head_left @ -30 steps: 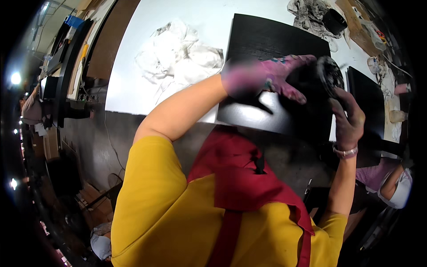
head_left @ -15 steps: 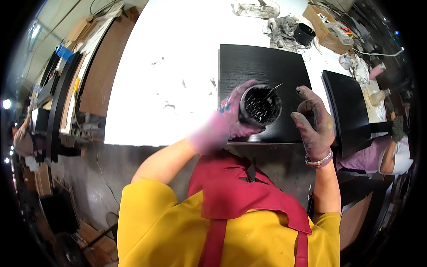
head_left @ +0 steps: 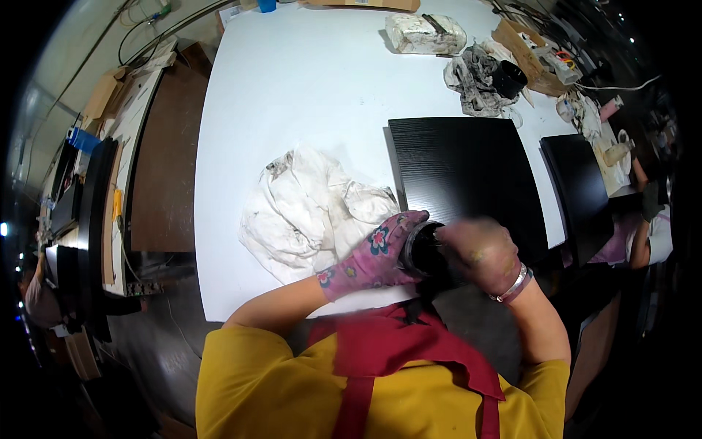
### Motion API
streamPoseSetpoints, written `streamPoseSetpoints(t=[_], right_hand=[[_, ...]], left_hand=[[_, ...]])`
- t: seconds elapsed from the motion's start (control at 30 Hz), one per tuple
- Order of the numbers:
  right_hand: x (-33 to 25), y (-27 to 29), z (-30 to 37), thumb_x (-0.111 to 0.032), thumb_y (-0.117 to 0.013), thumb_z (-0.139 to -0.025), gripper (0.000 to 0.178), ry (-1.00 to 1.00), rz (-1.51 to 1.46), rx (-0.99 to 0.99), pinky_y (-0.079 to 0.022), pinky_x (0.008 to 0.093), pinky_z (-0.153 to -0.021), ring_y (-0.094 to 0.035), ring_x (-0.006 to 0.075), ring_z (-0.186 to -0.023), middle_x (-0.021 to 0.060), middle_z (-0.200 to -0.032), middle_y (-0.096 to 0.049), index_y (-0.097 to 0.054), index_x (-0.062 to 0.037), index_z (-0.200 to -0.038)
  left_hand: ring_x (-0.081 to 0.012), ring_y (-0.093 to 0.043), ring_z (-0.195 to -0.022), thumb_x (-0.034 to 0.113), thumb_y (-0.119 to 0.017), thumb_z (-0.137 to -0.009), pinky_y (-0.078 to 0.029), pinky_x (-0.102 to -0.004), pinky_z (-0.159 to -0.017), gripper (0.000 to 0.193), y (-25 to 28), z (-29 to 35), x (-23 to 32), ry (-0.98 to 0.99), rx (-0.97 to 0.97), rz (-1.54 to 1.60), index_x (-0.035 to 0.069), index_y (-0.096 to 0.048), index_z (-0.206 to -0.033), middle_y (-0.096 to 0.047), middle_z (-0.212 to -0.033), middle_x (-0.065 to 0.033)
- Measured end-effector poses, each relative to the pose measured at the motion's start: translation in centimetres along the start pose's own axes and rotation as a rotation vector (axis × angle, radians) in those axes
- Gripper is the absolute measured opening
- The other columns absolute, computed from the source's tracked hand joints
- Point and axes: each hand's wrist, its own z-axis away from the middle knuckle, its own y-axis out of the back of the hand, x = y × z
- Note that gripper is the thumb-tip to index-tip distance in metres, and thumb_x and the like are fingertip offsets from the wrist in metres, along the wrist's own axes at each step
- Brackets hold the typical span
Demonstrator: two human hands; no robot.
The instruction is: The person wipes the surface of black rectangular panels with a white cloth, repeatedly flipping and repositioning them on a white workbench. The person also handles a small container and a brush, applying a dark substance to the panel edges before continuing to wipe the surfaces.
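Observation:
My left hand (head_left: 376, 252), in a pink flower-patterned glove, wraps around a small black cup (head_left: 423, 249) in front of the table's near edge. The cup's rim and dark inside show in part. My right hand (head_left: 482, 252), in a stained glove, is at the cup's mouth, its fingers smeared by motion. Whether it holds anything cannot be made out. Just beyond both hands lies a flat black wood-grained panel (head_left: 464, 164). A crumpled white cloth (head_left: 314, 205), smudged dark in places, lies to the left of the cup.
The white table (head_left: 292, 80) spreads ahead. At its far right are a stained grey rag (head_left: 472, 77), a second black cup (head_left: 510, 79), a smudged white block (head_left: 424, 34) and a cardboard box (head_left: 523, 51). Another black panel (head_left: 578, 190) lies right, near another person (head_left: 651, 238).
My left hand has tilted the cup and brought it closer to me. My right hand has come from the right, fingers then curled, to the cup's mouth. The view has shifted; the cloth now shows clearly.

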Motion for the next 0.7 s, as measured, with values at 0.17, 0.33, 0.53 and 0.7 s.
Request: streamPoseSetpoints(t=[0.17,0.33,0.53,0.7], right_hand=[[0.2,0.1,-2.2,-0.012,-0.066,-0.072,0.027,0.013,0.049,-0.103,-0.051,0.0404,-0.065,-0.064,0.0309,-0.076,0.0094,-0.084,-0.066,-0.068,-0.0139,-0.098],[2.0,2.4,-4.4,-0.013,-0.061,-0.086,0.014,-0.754,-0.760,0.012,-0.041,0.0236,-0.048,-0.056,0.0105,-0.053,0.0037,-0.065,-0.060,-0.065,-0.0003,-0.085],[2.7,1.7,-4.2,-0.016,-0.060,-0.083,0.018,-0.977,-1.218,0.109,-0.038,0.0202,-0.045,-0.052,0.0070,-0.051,0.0022,-0.071,-0.061,-0.063,0.0014,-0.085],[3.0,1.6,-2.9,-0.016,-0.063,-0.083,0.018,-1.091,-1.198,0.078,-0.039,0.0203,-0.047,-0.053,0.0076,-0.052,0.0032,-0.069,-0.060,-0.062,0.0019,-0.087]], left_hand=[[-0.0330,-0.044,-0.129,0.032,-0.084,-0.067,-0.038,-0.0386,-0.109,0.101,1.7,-1.7,-1.1,0.169,-0.126,0.043,0.002,-0.027,-0.145,-0.039,-0.142,-0.0175],[-0.0306,-0.048,-0.126,0.033,-0.087,-0.065,-0.041,-0.0380,-0.106,0.103,2.0,-1.8,-3.3,0.197,0.007,0.042,0.000,-0.028,-0.143,-0.044,-0.137,-0.0171],[-0.0280,-0.049,-0.125,0.032,-0.089,-0.062,-0.041,-0.0382,-0.105,0.106,2.2,-2.8,-3.7,0.225,0.010,0.143,-0.002,-0.028,-0.141,-0.048,-0.132,-0.0164],[-0.0294,-0.049,-0.125,0.026,-0.089,-0.060,-0.041,-0.0378,-0.105,0.106,2.2,-3.3,-3.4,0.148,0.036,0.068,-0.001,-0.027,-0.142,-0.046,-0.134,-0.0169]])
